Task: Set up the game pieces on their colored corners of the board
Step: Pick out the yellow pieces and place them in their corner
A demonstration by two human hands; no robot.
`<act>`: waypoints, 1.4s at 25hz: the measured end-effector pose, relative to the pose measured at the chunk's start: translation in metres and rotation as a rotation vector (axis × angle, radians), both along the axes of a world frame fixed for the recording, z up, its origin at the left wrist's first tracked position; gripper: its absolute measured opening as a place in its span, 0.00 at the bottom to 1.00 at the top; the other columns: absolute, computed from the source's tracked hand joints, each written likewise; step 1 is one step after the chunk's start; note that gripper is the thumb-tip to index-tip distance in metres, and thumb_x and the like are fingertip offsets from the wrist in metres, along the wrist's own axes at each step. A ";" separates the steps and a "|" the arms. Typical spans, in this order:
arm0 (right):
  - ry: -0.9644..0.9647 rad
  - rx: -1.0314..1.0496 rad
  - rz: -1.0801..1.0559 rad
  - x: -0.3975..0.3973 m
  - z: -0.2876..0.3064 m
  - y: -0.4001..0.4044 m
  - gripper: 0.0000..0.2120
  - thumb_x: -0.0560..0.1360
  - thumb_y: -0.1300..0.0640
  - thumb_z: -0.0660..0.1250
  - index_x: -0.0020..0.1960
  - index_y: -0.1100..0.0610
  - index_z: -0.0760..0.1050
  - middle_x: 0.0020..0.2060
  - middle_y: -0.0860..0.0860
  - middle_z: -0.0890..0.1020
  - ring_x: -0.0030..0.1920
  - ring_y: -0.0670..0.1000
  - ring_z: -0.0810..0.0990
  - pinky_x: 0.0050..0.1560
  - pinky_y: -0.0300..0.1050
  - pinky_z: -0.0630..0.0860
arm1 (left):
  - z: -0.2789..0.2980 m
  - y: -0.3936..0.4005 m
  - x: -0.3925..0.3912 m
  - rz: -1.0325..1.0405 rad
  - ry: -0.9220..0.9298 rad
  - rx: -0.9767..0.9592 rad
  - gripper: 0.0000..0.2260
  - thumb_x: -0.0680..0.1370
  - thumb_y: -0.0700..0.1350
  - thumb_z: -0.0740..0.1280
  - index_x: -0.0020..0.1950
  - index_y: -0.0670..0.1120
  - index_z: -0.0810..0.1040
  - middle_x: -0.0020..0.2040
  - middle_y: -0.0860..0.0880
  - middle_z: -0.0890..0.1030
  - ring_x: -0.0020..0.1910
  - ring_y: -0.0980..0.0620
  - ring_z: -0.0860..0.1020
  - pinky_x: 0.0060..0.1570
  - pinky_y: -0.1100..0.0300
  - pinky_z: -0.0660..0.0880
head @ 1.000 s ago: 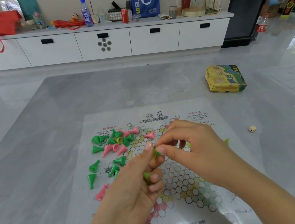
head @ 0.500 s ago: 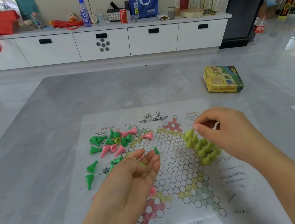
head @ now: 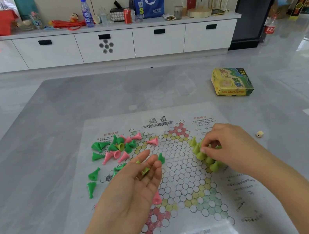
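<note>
We take the board [head: 180, 174], a printed paper sheet lying flat on the grey counter [head: 36, 179], as our landmark. Over its far-left corner we see a loose heap of green and pink pieces [head: 117, 147], most tipped on their sides, and 2 more green pieces [head: 92, 179] lie just off its left edge. Above the board's left half our left hand [head: 136, 184] hovers palm up, its grip apart with the fingers relaxed, and a yellow-green piece [head: 144, 171] rests on those fingers. A pink piece [head: 156, 198] shows just beside that hand, on the board near the red corner. On the board's right point a cluster of yellow-green pieces [head: 208, 157] stands upright. Our right hand [head: 228, 145] is lowered onto that cluster with fingers curled; we cannot tell whether its grip pinches a piece. Beyond the board's far-right corner lies a yellow box [head: 231, 82].
</note>
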State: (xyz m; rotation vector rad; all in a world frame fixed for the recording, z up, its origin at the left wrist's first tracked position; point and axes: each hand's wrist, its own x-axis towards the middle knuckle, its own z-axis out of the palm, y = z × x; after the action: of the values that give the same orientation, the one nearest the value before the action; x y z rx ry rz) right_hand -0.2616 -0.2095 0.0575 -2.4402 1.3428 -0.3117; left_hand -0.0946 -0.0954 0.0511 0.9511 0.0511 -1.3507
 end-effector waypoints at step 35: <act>0.165 -0.165 0.400 0.180 -0.008 0.008 0.09 0.73 0.59 0.64 0.52 0.54 0.76 0.47 0.51 0.77 0.46 0.49 0.71 0.42 0.43 0.68 | 0.023 0.022 0.062 0.340 0.164 -0.063 0.12 0.78 0.36 0.52 0.47 0.36 0.75 0.40 0.42 0.76 0.38 0.49 0.74 0.38 0.59 0.73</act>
State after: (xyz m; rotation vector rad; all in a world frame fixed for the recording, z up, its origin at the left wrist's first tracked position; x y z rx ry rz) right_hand -0.0813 -0.2016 0.0490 -2.8512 0.8826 -0.1243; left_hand -0.0329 -0.0731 0.0745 0.7387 0.2819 -1.1043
